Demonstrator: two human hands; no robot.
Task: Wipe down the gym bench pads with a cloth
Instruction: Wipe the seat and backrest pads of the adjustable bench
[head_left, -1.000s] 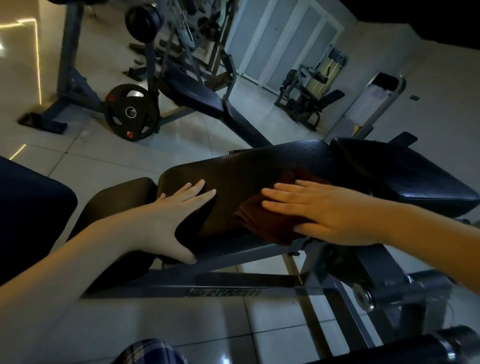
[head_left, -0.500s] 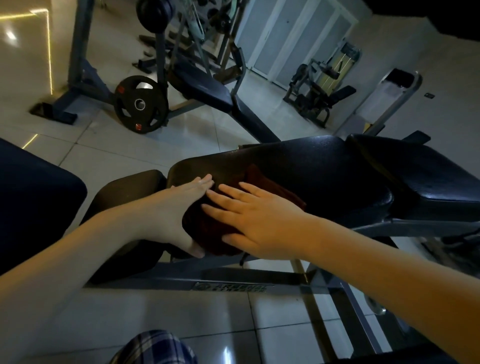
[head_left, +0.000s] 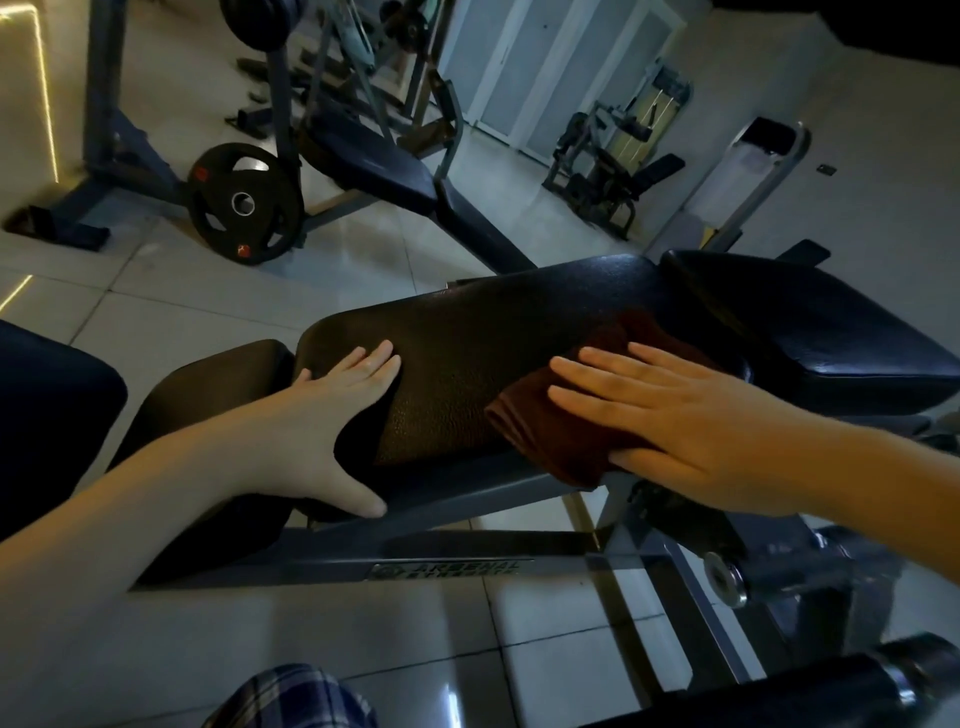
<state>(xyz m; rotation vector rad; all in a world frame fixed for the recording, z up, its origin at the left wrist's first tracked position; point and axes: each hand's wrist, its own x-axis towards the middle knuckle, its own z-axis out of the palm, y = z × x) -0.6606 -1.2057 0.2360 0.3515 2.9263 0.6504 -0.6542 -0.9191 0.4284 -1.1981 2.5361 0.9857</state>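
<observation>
Cloth (head_left: 550, 431), a folded brown one, lies on the right half of the long bench pad (head_left: 493, 338), with its near edge hanging over the pad's front. The right hand (head_left: 670, 415) presses it down with fingers straight and spread, gripping nothing. The left hand (head_left: 332, 410) lies flat on the pad's left end, fingers straight on top and thumb splayed down the front edge, likely bracing.

Only palm pressure holds the cloth, so a quick stroke could let the hand skid over it and leave it bunched, or drag the overhanging part off onto the frame (head_left: 322, 564). The left hand covers 1 patch that may go unwiped if it does not shift. Pushed right, the cloth could snag in the gap before the seat pad (head_left: 831, 332).
</observation>
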